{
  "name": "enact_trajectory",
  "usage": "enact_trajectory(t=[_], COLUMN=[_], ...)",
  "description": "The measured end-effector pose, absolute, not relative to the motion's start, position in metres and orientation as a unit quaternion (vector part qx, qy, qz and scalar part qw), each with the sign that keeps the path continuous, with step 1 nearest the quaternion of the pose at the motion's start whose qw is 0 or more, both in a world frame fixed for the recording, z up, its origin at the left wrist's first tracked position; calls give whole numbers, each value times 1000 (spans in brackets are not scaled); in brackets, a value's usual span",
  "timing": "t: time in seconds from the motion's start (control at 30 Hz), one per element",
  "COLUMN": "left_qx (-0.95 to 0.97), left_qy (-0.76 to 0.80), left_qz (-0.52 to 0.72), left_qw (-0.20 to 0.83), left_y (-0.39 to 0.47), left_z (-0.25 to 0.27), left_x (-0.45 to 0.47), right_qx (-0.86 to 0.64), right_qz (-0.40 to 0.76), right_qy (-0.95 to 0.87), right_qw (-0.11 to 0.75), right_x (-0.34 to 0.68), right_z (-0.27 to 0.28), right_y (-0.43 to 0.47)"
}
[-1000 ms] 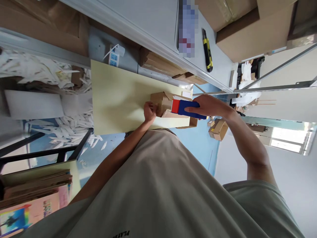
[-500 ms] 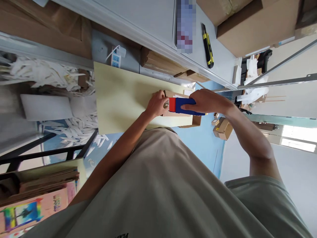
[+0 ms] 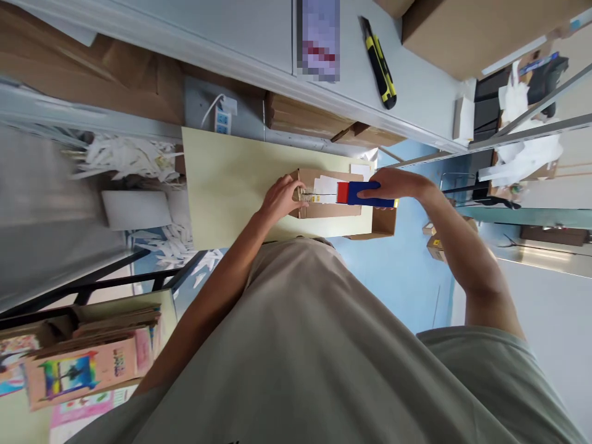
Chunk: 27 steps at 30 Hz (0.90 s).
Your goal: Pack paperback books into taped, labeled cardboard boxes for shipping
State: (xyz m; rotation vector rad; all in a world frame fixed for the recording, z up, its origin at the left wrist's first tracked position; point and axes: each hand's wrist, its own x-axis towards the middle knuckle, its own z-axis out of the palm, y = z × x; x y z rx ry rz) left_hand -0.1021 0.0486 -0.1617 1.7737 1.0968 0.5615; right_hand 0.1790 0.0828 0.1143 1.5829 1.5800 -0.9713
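A brown cardboard box (image 3: 330,211) lies on the pale yellow tabletop (image 3: 231,191), with white labels on its upper face. My right hand (image 3: 386,187) is wrapped round a blue and red tape dispenser (image 3: 365,193) resting over the box's seam. A strip of tape (image 3: 319,198) seems to run from its red end toward my left hand. My left hand (image 3: 280,200) grips the box's left end, thumb and fingers on either side of the seam. Its fingertips touch the tape's end; exactly how is too small to tell.
A yellow and black box cutter (image 3: 380,65) lies on the grey shelf (image 3: 231,37) above. An open carton (image 3: 383,223) stands at the table's right end. White paper strips (image 3: 132,157) are heaped at left. A power strip (image 3: 222,120) sits behind the table.
The tape dispenser has moved right along the box, away from my left hand, uncovering the labels and seam. My left hand's fingers have spread at the box's left end. The view has shifted.
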Motion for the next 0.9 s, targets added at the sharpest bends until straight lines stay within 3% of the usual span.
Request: enact_trajectory(t=[0.3,0.4,0.6,0.9], left_qx=[535,446,314,322], left_qy=[568,635,738,767], left_qz=[336,369,432,467], left_qw=[527,512,413,299], left_y=[13,-4,-16,-9], left_z=[-152,-149,-161,-180], left_x=[-93,-73,-27,-16], right_qx=[577,564,555,508], right_qz=[-466,-444,-385,-360], right_qy=[588,621,689,728], right_qw=[322,316,264,287], right_x=[228,236,242,232], right_z=[31,7,-13,-7], right_y=[98,97,85,80])
